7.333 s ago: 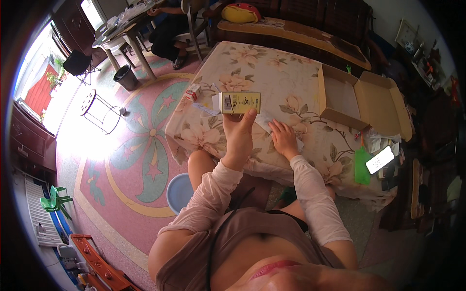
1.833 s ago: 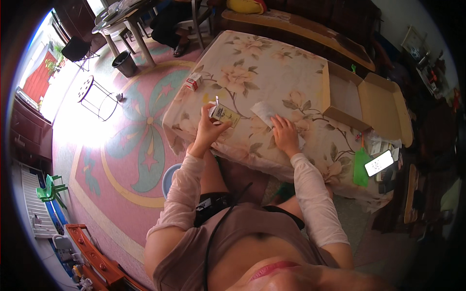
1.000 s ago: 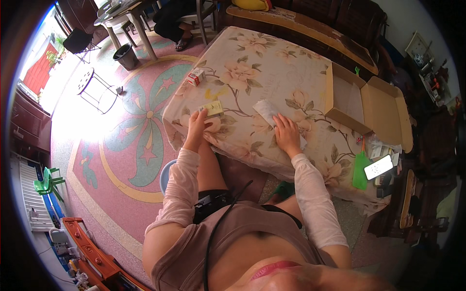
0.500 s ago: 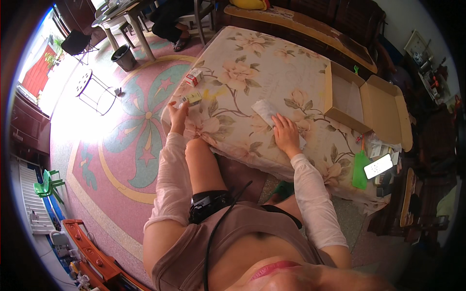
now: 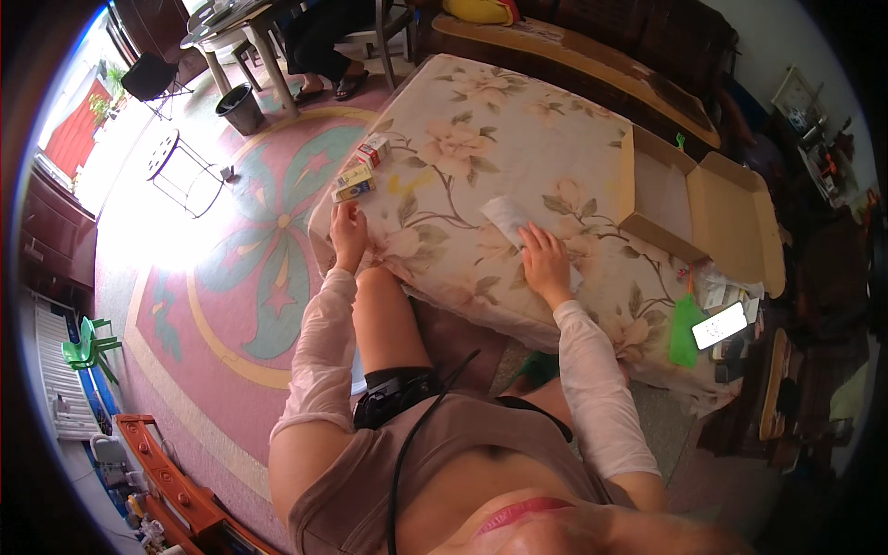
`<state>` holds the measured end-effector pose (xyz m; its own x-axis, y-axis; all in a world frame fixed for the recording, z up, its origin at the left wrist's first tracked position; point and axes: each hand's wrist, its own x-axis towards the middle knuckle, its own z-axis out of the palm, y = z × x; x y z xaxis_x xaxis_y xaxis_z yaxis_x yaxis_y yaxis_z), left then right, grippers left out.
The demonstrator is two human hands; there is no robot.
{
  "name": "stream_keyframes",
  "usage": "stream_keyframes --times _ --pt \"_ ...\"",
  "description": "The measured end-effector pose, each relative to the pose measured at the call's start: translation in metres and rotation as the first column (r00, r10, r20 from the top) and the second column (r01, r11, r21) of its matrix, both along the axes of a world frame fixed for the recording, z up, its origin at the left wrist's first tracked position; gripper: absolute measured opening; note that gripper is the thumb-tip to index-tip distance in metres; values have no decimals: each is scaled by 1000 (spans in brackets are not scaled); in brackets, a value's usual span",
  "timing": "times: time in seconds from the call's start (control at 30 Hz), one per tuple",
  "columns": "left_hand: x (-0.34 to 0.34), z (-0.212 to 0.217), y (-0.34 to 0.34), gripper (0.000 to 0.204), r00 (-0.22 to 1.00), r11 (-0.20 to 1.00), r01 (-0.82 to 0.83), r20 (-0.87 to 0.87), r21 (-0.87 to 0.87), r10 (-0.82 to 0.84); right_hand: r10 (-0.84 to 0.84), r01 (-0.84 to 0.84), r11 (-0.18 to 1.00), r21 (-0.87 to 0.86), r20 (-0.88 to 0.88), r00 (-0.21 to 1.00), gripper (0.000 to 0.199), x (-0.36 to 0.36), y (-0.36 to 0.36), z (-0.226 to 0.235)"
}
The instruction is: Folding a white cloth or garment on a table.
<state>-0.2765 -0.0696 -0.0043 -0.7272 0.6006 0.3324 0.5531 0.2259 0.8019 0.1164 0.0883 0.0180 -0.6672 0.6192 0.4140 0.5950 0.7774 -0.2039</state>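
A small yellow box (image 5: 352, 182) with a dark blue side facing the person lies near the left edge of the flowered tablecloth (image 5: 518, 120), just beyond the fingertips of the left hand (image 5: 348, 237) and just beside a red-and-white box (image 5: 373, 150). A white packet (image 5: 502, 218) lies flat and slanted, its lower part covered by the right hand (image 5: 546, 263).
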Motion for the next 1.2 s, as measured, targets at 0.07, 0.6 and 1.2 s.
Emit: stream_keyframes --times 0.07,0.6,1.2 --pt "5 2 18 35 997 993 -82 7 80 82 -5 5 1000 3 -5 1000 42 4 2 -1" --pt "-25 21 114 54 982 989 141 -119 -47 -145 -37 38 999 -22 46 998 42 9 -1 3" --pt "142 6 -148 23 939 893 343 93 -292 -331 77 -77 997 8 -92 993 37 1 -1 1"
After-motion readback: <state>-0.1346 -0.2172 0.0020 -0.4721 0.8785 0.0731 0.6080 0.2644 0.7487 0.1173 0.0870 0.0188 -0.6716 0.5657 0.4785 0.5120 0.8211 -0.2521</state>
